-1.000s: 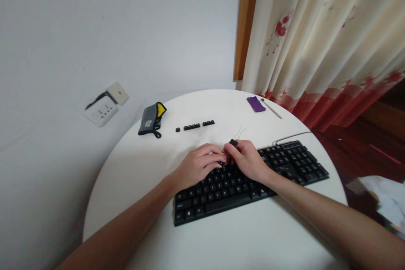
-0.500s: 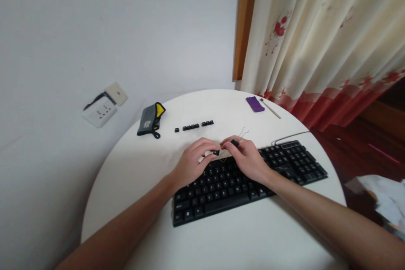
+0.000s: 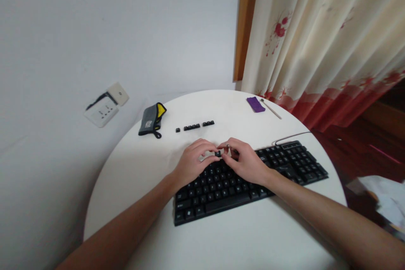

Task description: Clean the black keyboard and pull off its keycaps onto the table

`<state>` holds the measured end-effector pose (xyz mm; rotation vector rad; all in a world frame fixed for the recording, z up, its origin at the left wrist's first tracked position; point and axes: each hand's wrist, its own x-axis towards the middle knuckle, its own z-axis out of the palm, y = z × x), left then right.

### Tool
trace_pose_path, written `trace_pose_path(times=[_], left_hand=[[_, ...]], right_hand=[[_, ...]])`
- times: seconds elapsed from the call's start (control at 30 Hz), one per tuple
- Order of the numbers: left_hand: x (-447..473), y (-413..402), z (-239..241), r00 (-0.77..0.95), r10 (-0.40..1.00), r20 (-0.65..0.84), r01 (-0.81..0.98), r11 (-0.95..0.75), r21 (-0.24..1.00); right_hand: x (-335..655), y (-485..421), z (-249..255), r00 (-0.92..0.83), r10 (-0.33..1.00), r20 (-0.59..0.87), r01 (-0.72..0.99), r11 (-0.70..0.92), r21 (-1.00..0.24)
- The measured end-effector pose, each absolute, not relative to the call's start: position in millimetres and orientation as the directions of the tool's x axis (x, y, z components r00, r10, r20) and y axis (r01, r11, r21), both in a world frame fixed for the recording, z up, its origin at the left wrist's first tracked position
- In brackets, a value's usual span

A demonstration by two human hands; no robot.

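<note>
My left hand [image 3: 196, 158] pinches a small black keycap [image 3: 218, 153] between thumb and fingertips, just above the keyboard's top edge. Close against it, the thumb and fingers of my right hand [image 3: 242, 158] are closed at the keycap's right side. A wire keycap puller with a dark handle is mostly hidden inside my right hand; only a small part shows between the fingers. Beneath both hands lies the black keyboard [image 3: 228, 206], slightly tilted on the table, its upper middle covered by my hands.
Loose keycaps stand in a row [image 3: 192, 127] beyond my hands on the round white table [image 3: 126, 177]. A grey pouch with yellow lining [image 3: 151, 120] lies far left. Far right are a purple cloth [image 3: 255, 104] and a thin brush [image 3: 271, 109]. The keyboard's cable [image 3: 292, 134] runs off right.
My right hand has turned and its fingertips have closed in on the keycap in my left hand. The puller's wires, seen sticking out before, are now mostly hidden.
</note>
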<state>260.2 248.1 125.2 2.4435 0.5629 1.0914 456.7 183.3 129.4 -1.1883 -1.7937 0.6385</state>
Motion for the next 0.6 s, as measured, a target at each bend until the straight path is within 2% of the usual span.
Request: trace_pose_path(times=[0.27,0.43,0.6], left_hand=[[259.7,250.9,121.6,0.606,0.478,0.636,0.164,-0.857,0.488],[259.7,248.8,122.2,0.589,0.544,0.598,0.223,-0.82,0.527],[260.0,248.9,121.4,0.596,0.558,0.578,0.275,-0.817,0.506]], right_hand=[[459.9,184.5,129.2,-0.213,0.902,0.376,0.455,0.432,-0.778],[459.9,184.4,128.4,-0.183,0.908,0.376,0.476,0.417,-0.774],[459.5,185.1,126.9,-0.165,0.906,0.389,0.493,0.417,-0.764]])
